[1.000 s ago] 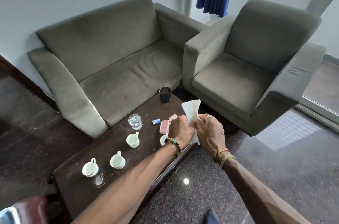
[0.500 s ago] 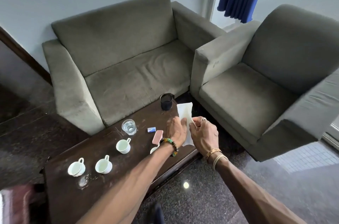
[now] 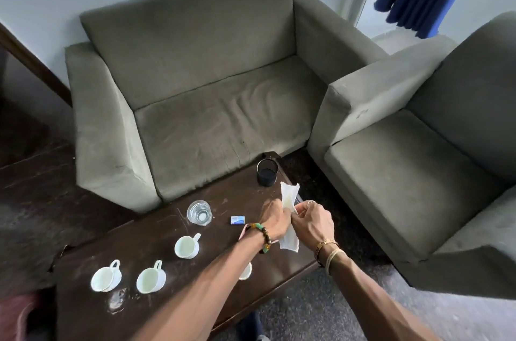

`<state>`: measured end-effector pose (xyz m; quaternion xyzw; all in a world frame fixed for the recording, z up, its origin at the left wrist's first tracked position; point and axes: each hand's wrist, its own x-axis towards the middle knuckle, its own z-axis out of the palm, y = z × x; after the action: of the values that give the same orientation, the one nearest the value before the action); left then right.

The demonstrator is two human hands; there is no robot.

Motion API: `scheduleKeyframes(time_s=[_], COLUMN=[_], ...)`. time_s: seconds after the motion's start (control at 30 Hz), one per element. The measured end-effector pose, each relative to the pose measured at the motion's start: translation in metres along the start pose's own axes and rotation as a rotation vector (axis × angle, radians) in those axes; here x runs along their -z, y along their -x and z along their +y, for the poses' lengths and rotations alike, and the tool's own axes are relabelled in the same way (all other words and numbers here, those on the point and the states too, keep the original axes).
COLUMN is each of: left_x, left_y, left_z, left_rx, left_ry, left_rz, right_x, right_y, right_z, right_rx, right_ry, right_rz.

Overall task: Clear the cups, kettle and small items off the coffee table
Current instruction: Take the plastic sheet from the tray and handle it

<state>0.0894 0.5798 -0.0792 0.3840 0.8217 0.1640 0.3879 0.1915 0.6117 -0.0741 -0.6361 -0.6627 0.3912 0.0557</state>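
Your left grip point(image 3: 275, 222) and right grip point(image 3: 312, 222) pinching a white paper tissue point(image 3: 289, 195), dark wooden desk point(image 3: 156, 234) beneath them, white ceramic cups point(image 3: 186, 247) leftward, grey fabric sofa point(image 3: 209, 94) beyond.

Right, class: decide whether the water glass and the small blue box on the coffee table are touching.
Apart. The head view shows a strip of bare dark table between the glass and the box.

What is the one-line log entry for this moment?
left hand, right hand: both grip white tissue | coffee table: white cups, water glass, small box, black holder uncleared
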Motion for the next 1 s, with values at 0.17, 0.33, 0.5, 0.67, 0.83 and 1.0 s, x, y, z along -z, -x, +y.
scheduleKeyframes(time_s=[0.17,0.33,0.5,0.67,0.83,1.0], left_x=[0.008,-0.007,-0.022,-0.010,-0.006,-0.012], left_y=[-0.051,-0.117,-0.176,-0.227,-0.265,-0.289], left_z=[-0.004,-0.021,-0.040,-0.046,-0.048,-0.061], left_rx=[-0.003,0.124,0.164,0.097,0.079,0.092], left_ry=[0.013,0.026,0.005,-0.001,0.059,0.103], left_rz=[-0.020,0.012,0.126,0.273,0.400,0.459], right_x=[-0.011,-0.038,-0.070,-0.093,-0.111,-0.132], right_y=[-0.057,-0.132,-0.196,-0.251,-0.289,-0.310], right_z=[-0.012,-0.009,-0.017,-0.030,-0.034,-0.027], right_rx=[-0.024,-0.017,0.064,0.170,0.199,0.194], right_ry=[0.020,0.079,0.110,0.060,0.045,0.025], right_rz=[-0.085,-0.183,-0.149,-0.115,-0.078,-0.039])
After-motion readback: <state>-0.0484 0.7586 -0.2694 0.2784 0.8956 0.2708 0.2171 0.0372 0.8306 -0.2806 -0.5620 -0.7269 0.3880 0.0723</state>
